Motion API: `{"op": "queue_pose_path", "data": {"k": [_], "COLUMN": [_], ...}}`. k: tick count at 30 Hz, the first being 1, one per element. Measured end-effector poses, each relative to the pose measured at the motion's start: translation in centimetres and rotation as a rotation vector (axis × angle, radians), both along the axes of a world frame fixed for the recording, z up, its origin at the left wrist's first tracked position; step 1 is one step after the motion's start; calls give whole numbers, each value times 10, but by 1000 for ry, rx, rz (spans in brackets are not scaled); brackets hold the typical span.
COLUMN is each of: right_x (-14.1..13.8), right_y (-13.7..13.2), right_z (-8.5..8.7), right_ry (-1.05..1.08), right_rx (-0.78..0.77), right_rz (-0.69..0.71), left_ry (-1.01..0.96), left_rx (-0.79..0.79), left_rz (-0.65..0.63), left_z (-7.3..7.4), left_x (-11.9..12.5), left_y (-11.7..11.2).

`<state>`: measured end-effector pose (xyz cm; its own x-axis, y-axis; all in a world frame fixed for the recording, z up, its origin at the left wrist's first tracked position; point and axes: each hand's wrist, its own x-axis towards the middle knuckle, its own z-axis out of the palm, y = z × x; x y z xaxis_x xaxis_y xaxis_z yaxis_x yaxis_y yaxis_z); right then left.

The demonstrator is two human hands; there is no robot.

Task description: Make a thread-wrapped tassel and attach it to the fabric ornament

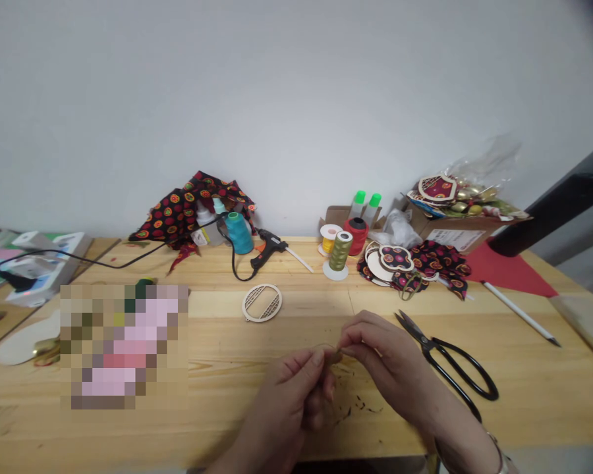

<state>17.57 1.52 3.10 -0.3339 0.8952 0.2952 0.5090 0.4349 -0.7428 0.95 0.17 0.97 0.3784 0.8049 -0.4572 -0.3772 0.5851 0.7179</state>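
Close together over the front of the wooden table, both of my hands are pinched around a thin, olive-coloured thread [325,345]. My left hand [291,388] grips it between thumb and bent forefinger. The fingertips of my right hand [383,359] press together at the thread's other side, almost touching the left ones. Part of the thread is hidden by my fingers. Beyond my hands lies an oval wooden lattice frame [261,320]. Black-handled scissors [427,343] rest beside my right hand, blades slightly apart. Dark scraps [358,403] are scattered below my hands.
At the back stand an olive thread spool [340,251], a teal thread cone [239,234], a glue gun [271,247] and patterned fabric [178,210]. A filled cardboard box [454,234] and a white pencil [518,313] are right. A power strip [54,270] lies left, near a blurred patch.
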Motion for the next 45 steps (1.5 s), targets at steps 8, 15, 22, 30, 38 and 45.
{"op": "queue_pose_path", "data": {"k": [8, 15, 22, 30, 38, 45], "right_x": [-2, -5, -12, -23, -25, -22], "right_y": [2, 3, -4, -3, 0, 2], "right_z": [-1, -12, -19, -14, -12, -13], "right_ry": [3, 194, 597, 744, 677, 660], "right_rx": [-1, -132, -696, -677, -619, -567], "right_rz": [-1, -181, -119, -148, -232, -221], "left_ry": [91, 105, 116, 123, -11, -31], "left_rx": [45, 25, 69, 84, 31, 27], "left_rz": [-44, 16, -7, -39, 23, -11], "left_z": [1, 0, -1, 2, 2, 2], "left_x": [0, 0, 0, 0, 3, 5], "left_y": [-1, 0, 1, 1, 0, 1]}}
